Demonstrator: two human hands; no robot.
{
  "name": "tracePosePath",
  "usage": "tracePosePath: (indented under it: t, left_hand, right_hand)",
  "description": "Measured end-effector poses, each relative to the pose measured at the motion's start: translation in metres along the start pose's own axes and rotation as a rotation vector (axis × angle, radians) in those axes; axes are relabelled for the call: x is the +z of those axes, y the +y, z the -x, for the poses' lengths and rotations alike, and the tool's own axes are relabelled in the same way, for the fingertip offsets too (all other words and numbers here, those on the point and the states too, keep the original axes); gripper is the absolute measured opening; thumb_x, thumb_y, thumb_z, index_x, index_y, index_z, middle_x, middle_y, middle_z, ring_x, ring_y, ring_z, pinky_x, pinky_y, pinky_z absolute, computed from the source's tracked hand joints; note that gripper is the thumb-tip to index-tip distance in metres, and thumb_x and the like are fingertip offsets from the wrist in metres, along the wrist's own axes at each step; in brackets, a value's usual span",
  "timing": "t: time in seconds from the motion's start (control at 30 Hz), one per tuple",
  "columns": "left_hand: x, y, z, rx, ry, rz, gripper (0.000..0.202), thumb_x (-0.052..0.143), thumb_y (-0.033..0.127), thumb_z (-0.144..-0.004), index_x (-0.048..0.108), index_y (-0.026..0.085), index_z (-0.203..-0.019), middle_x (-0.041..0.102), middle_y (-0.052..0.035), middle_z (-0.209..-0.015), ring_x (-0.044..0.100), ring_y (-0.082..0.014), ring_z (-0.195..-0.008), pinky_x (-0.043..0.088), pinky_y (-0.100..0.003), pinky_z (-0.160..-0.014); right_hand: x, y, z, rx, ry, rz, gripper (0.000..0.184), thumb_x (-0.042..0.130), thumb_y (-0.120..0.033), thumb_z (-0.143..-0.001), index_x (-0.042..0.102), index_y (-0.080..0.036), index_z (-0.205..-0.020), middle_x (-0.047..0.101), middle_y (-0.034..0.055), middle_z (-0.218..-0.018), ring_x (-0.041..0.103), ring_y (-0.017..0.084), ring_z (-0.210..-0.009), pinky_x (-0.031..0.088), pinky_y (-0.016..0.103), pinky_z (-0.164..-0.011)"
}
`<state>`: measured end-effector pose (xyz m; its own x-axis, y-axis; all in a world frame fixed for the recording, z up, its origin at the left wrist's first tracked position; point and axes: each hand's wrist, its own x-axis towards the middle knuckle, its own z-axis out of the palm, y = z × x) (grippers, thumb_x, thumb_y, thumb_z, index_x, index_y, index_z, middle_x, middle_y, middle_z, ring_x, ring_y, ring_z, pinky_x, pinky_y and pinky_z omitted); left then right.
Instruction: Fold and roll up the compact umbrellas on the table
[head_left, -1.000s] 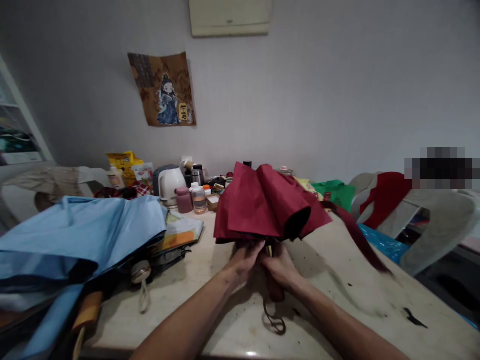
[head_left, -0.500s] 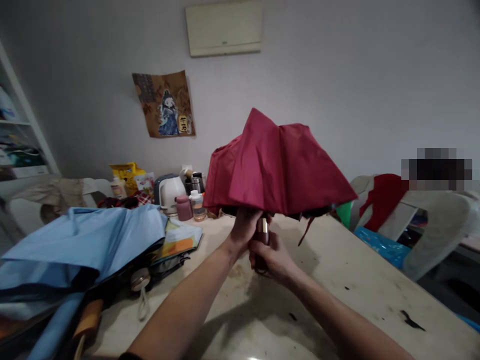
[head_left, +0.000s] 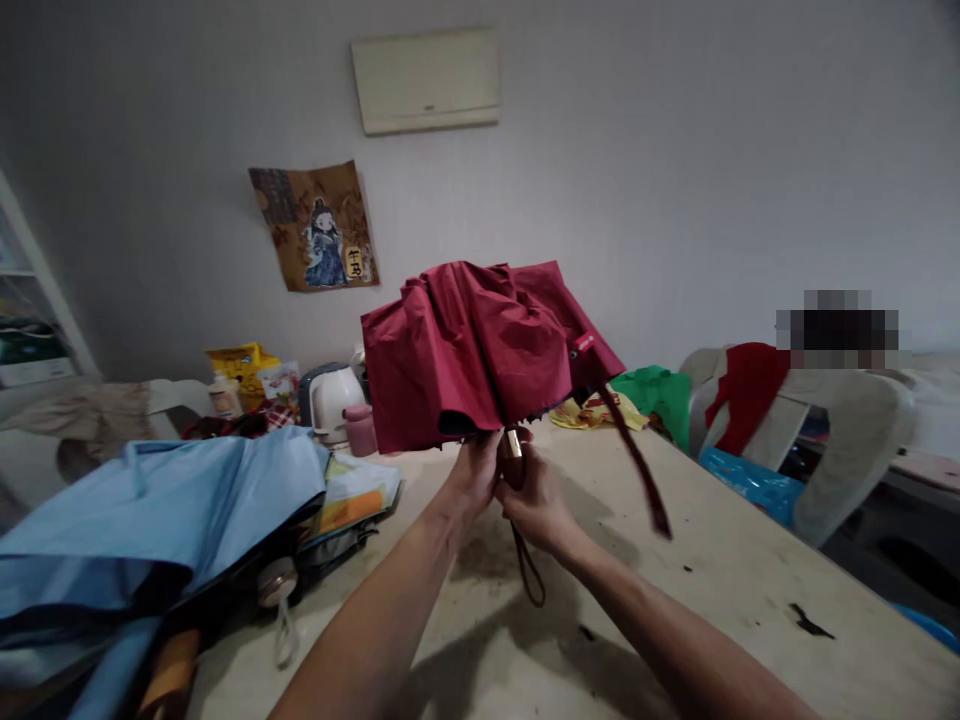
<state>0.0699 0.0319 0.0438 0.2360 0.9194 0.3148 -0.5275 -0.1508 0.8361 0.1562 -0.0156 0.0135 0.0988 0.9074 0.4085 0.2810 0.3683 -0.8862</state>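
Note:
A dark red folding umbrella [head_left: 487, 350] is held upright over the table [head_left: 675, 610], its canopy partly folded and hanging loose. Around its brown handle, which has a gold band, my right hand [head_left: 531, 490] is closed. My left hand [head_left: 478, 468] is up under the canopy's lower edge, against the top of the handle; its fingertips are hidden. A wrist cord dangles below the handle, and a dark red strap [head_left: 637, 455] hangs from the canopy's right side. Left of my arms lie a light blue umbrella [head_left: 225, 490] and other folded umbrellas.
Along the back left stand a white kettle [head_left: 335, 400], a pink jar [head_left: 360, 430] and a yellow bag [head_left: 244, 370]. Yellow packaging [head_left: 600, 410] and a green bag [head_left: 656, 395] lie at the back right. Chairs [head_left: 847, 450] line the right side, where a person's blurred head shows.
The red umbrella has turned in my hands, so the strap and a label now face me. It sits slightly lower and further left in view. Both hands keep their hold.

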Motion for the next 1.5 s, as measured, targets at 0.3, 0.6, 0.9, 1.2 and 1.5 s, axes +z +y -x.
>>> tracePosePath:
  t: [0.3, 0.6, 0.9, 1.2, 1.5]
  left_hand:
    - [0.006, 0.013, -0.020, -0.139, 0.081, 0.209, 0.021, 0.076, 0.022, -0.071, 0.057, 0.014, -0.073, 0.062, 0.0018, -0.063, 0.060, -0.0091, -0.056, 0.053, -0.026, -0.065]
    - [0.018, -0.002, -0.010, -0.209, 0.020, 0.282, 0.023, 0.078, 0.026, -0.067, 0.062, 0.012, -0.075, 0.063, -0.0010, -0.062, 0.067, -0.0171, -0.070, 0.054, -0.034, -0.079]
    - [0.021, 0.005, -0.020, -0.156, 0.030, 0.225, 0.028, 0.083, 0.025, -0.059, 0.062, 0.013, -0.074, 0.065, -0.0006, -0.063, 0.062, -0.0132, -0.061, 0.048, -0.026, -0.064]
    - [0.021, 0.003, -0.023, -0.219, 0.094, 0.227, 0.016, 0.076, 0.018, -0.074, 0.062, 0.011, -0.071, 0.065, -0.0022, -0.064, 0.063, -0.0111, -0.059, 0.047, -0.023, -0.060]
    - [0.022, 0.010, -0.022, -0.294, -0.067, 0.404, 0.022, 0.057, 0.024, -0.091, 0.066, 0.009, -0.079, 0.067, -0.0074, -0.071, 0.066, -0.0141, -0.075, 0.052, -0.028, -0.084]
  right_hand:
    - [0.018, -0.010, 0.003, 0.115, 0.017, -0.118, 0.022, 0.052, -0.024, -0.065, 0.041, -0.021, -0.083, 0.049, -0.0056, -0.058, 0.049, 0.011, -0.043, 0.041, 0.024, -0.042]
    - [-0.002, -0.012, 0.005, 0.173, 0.039, -0.223, 0.027, 0.051, -0.018, -0.058, 0.045, -0.019, -0.084, 0.050, -0.0067, -0.050, 0.047, 0.011, -0.038, 0.038, 0.022, -0.038]
    - [-0.005, -0.020, 0.002, 0.150, 0.068, -0.172, 0.025, 0.051, -0.021, -0.058, 0.045, -0.020, -0.082, 0.050, -0.0067, -0.050, 0.051, 0.013, -0.040, 0.040, 0.023, -0.039]
    - [0.004, -0.012, 0.012, 0.141, 0.132, -0.126, 0.021, 0.053, -0.022, -0.062, 0.041, -0.021, -0.080, 0.051, -0.0057, -0.057, 0.052, 0.013, -0.042, 0.044, 0.026, -0.043]
    - [0.000, -0.021, 0.011, 0.101, 0.162, 0.015, 0.023, 0.054, -0.023, -0.066, 0.044, -0.021, -0.087, 0.058, 0.0006, -0.071, 0.055, 0.015, -0.053, 0.044, 0.027, -0.052]
